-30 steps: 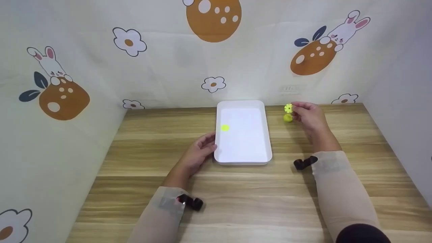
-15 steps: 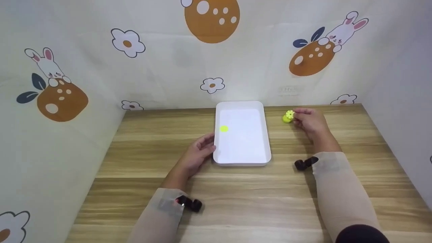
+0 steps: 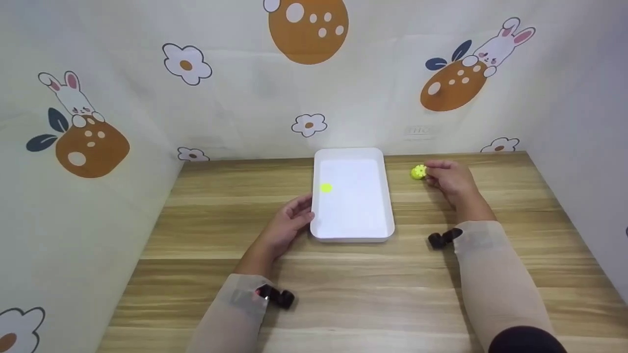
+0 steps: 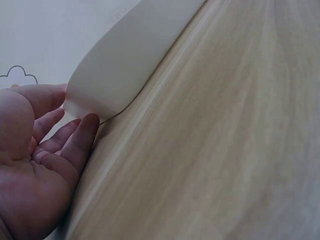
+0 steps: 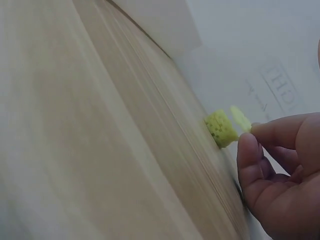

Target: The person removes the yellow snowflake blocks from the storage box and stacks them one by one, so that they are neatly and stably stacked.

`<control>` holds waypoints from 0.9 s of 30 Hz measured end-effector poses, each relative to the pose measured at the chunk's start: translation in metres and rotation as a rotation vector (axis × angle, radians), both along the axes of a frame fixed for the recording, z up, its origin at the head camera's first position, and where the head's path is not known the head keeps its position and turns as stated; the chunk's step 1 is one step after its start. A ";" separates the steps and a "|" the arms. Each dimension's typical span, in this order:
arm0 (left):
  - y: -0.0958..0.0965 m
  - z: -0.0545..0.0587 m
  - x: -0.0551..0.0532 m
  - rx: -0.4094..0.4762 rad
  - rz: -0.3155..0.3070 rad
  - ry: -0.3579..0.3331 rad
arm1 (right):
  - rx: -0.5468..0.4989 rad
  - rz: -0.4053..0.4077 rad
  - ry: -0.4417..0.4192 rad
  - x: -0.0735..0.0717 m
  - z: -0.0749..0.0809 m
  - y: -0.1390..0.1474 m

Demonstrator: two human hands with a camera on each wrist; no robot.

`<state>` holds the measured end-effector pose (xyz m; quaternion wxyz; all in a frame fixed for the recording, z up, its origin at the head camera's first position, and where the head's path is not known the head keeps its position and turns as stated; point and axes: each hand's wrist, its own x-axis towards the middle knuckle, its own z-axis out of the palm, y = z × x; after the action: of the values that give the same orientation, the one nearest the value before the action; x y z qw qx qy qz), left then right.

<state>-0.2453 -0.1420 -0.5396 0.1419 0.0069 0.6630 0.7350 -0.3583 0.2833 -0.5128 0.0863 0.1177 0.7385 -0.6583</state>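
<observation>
In the head view, my right hand [image 3: 449,180] pinches a light-yellow notched plastic disc [image 3: 420,170] between thumb and fingertips. Directly beneath and behind it, a short stack of yellow discs [image 5: 221,128] stands on the table. The right wrist view has a narrow gap between the held disc [image 5: 240,118] and that stack. My left hand [image 3: 287,223] rests its loosely bent fingers and thumb against the outer left wall of a white rectangular tray [image 3: 352,239]. One bright yellow round piece [image 3: 326,188] lies inside the tray, near its left side.
Wood-grain tabletop [image 3: 368,294] extends around the tray and hands. Behind it hangs a pale patterned cloth [image 3: 245,98] with rabbits, flowers and orange fruit. Dark cameras [image 3: 444,239] are strapped at both wrists.
My right hand has lowered the held disc, from above the stack to overlapping it in the head view. The left hand and tray have stayed in place.
</observation>
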 end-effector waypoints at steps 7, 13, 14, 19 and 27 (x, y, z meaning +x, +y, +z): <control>-0.001 -0.001 0.000 -0.011 -0.007 0.021 | 0.082 -0.004 0.012 0.002 0.000 -0.003; -0.001 0.000 -0.001 -0.014 -0.005 0.021 | 0.077 -0.013 0.018 0.002 0.001 -0.004; -0.001 0.000 0.000 -0.013 -0.005 0.019 | 0.078 -0.013 0.018 0.002 0.001 -0.004; -0.002 0.001 0.001 -0.013 -0.007 0.026 | 0.094 -0.023 0.023 0.002 0.002 -0.004; -0.001 0.000 0.001 -0.003 -0.004 0.015 | 0.029 -0.061 0.016 0.004 0.017 -0.008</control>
<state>-0.2440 -0.1430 -0.5391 0.1385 0.0135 0.6652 0.7335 -0.3546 0.2749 -0.4960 0.0586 0.1360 0.7447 -0.6508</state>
